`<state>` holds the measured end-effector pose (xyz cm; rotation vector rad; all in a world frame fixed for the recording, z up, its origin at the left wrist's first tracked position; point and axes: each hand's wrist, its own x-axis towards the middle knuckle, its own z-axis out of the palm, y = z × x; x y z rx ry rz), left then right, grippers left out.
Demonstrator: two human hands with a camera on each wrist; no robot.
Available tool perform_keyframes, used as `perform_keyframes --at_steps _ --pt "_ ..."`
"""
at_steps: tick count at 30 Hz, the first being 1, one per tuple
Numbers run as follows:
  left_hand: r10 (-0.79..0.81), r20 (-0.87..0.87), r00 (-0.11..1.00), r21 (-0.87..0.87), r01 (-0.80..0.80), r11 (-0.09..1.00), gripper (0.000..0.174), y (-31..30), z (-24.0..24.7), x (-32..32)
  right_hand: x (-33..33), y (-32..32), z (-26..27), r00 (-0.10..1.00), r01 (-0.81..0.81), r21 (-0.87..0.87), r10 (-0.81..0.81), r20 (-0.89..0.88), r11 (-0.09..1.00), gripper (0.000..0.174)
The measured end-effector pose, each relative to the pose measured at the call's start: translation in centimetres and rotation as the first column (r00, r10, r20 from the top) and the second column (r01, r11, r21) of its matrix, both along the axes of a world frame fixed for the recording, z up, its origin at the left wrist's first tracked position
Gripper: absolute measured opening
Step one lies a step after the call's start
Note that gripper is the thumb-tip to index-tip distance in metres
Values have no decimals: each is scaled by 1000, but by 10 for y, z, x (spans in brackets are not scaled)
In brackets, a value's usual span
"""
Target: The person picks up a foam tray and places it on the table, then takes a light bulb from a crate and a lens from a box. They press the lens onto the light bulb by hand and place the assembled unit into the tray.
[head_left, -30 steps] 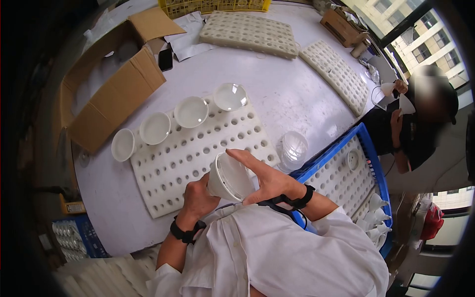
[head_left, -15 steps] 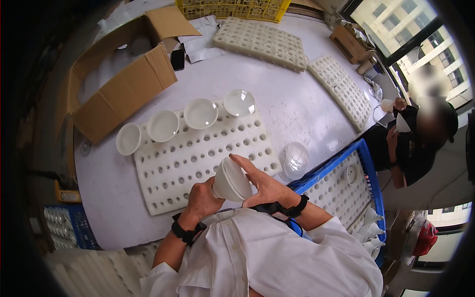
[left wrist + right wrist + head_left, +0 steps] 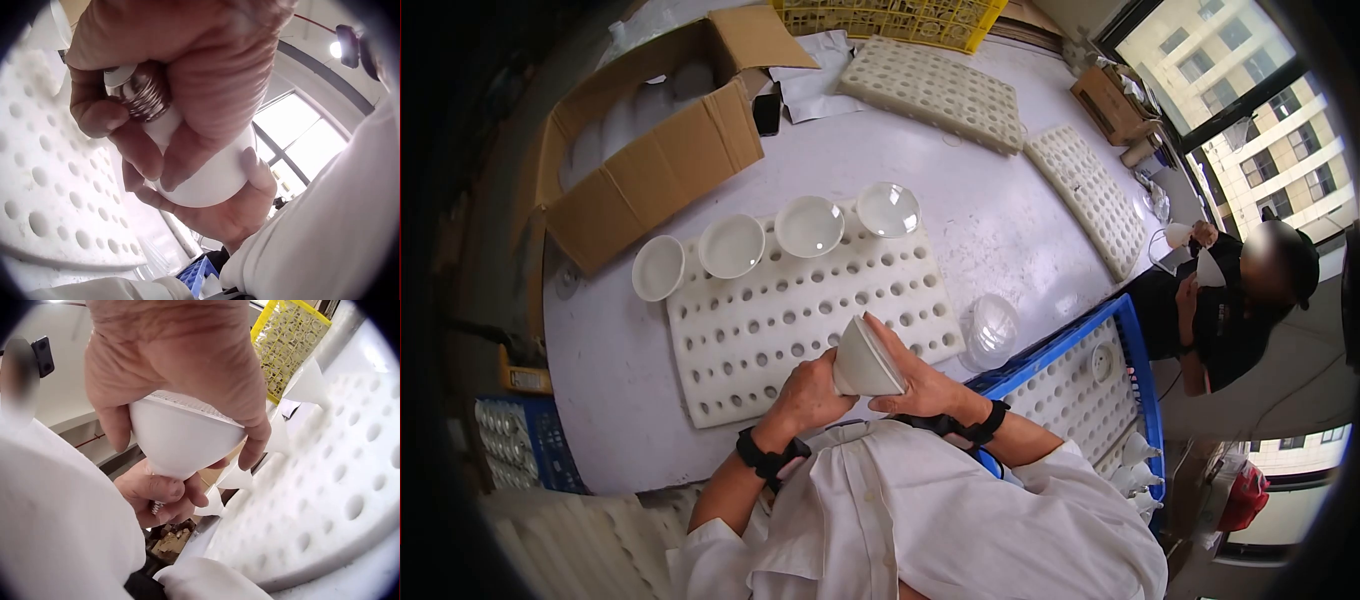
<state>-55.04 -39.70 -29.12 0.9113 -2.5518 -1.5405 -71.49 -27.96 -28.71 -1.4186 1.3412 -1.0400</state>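
Note:
Close in front of the shirt, both hands hold a white cone-shaped light bulb (image 3: 862, 368). Its ridged metal screw base (image 3: 145, 99) shows in the left wrist view, among the curled fingers of my left hand (image 3: 808, 396), which grips the narrow end. My right hand (image 3: 922, 384) spans the wide end, thumb and fingers on opposite sides of the rim, as the right wrist view shows. Beneath and beyond the hands lies a white foam board (image 3: 750, 325) with rows of holes. Several white cone-shaped bulb bodies (image 3: 732, 246) stand in a row along its far edge.
Clear dome-shaped covers (image 3: 992, 328) sit right of the board. A blue crate (image 3: 1135, 325) with holed foam and bulbs stands at the right. An open cardboard box (image 3: 650, 165) is at the left, foam boards (image 3: 935, 90) at the back. Another person (image 3: 1230, 310) works at the right.
The bulb has been turned in the hands: its wide face, visible earlier, now points down and right, with the cone's side showing. Both hands still hold it. The head view has shifted slightly.

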Motion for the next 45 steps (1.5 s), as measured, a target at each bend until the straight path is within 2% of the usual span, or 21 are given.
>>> perform_keyframes --at_steps 1,3,4,6,7,9,10,11,13,15,19,25,32,45 --pt "1 -2 1000 1 -1 1000 51 -3 2 3 0 0 0 1000 -3 17 3 21 1000 107" --pt "-130 -151 980 211 161 964 79 -10 10 9 -1 2 3 1000 -4 4 4 -11 1000 105" --pt "-127 -152 980 212 158 964 79 -12 14 9 -1 2 4 999 -6 -11 5 -41 1000 103" --pt "-177 -192 965 297 229 927 95 -15 22 9 0 2 1 998 6 -53 -9 -60 999 103" --pt "-173 -193 966 298 226 928 95 -14 27 7 1 3 -1 997 19 -96 -26 -78 995 103" --pt "-97 -88 991 263 117 958 99 -9 37 0 1 2 -5 990 11 -163 -34 -140 987 105" --pt "-92 -91 992 263 113 958 99 -6 37 -3 1 2 -7 979 4 -229 -51 -199 973 106" --pt "-64 -87 994 220 82 972 99 -3 36 -5 2 2 -10 979 -1 -228 -47 -201 974 106" --pt "-32 -86 996 177 46 983 99 1 36 -8 3 3 -16 971 16 -343 -96 -219 939 108" --pt "-43 -44 998 159 50 986 99 2 38 -10 1 4 -18 973 18 -354 -98 -209 935 109" --pt "-51 -77 996 103 59 993 102 5 38 -12 0 5 -18 977 29 -375 -106 -187 926 110" --pt "-53 -69 996 40 56 998 97 8 37 -13 1 5 -18 977 39 -393 -117 -177 919 111" --pt "-49 -153 987 -27 45 999 96 11 33 -11 2 3 -24 975 30 -428 -120 -185 903 112" --pt "-29 -243 969 -100 5 995 94 14 23 -8 2 -2 -24 972 14 -482 -125 -199 876 104"
